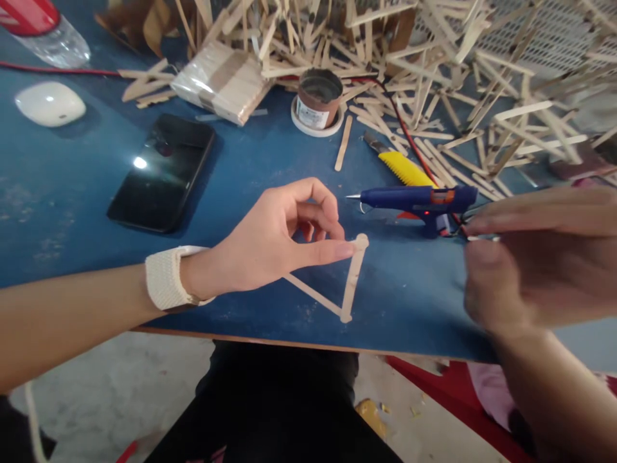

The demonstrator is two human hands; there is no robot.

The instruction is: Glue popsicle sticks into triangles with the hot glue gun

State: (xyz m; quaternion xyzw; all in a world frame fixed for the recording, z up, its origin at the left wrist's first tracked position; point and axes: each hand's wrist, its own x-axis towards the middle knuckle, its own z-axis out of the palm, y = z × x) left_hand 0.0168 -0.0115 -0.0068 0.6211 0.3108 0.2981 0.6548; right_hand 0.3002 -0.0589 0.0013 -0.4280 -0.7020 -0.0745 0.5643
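On the blue surface, my left hand pinches the top joint of a stick triangle, fingers narrow. My right hand is blurred near the glue gun; I cannot tell its grip. Judging this the bonding step, next needs steady pressure.

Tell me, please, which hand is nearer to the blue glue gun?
Right. The right hand is blurred just beside the glue gun, at its rear; the left hand presses the stick triangle, farther off.
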